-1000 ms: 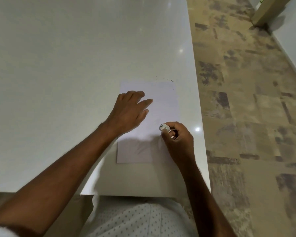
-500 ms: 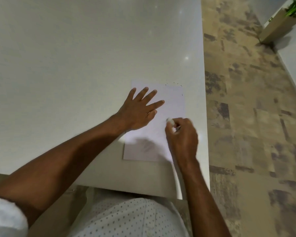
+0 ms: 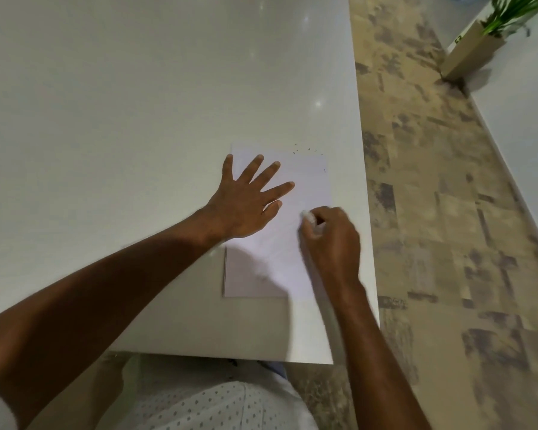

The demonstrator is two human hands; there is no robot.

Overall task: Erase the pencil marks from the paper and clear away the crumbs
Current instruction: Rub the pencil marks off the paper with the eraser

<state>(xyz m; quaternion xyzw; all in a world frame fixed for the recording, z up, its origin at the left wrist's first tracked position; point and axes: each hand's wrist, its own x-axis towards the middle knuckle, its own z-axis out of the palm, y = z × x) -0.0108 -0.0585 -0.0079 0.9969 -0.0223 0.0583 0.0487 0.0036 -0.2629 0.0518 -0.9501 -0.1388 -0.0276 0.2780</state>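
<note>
Pale stone-look table [image 3: 137,119] carries our work, patchy tan floor [image 3: 432,212] and a potted plant [image 3: 479,41] off beyond our right hand [image 3: 333,240]. Our left hand [image 3: 246,206] lies flat, fingers spread, pinning the paper [image 3: 308,181]. The right hand pinches the eraser [image 3: 306,216] against the sheet just beside the left thumb. We judge erasing mid-way: faint marks [image 3: 261,279] sit behind the left hand, and crumbs [image 3: 308,149] past its fingertips await clearing.

Eraser [image 3: 307,216] blurred, mostly hidden in right hand [image 3: 333,243]; plant [image 3: 510,10] cut off.
</note>
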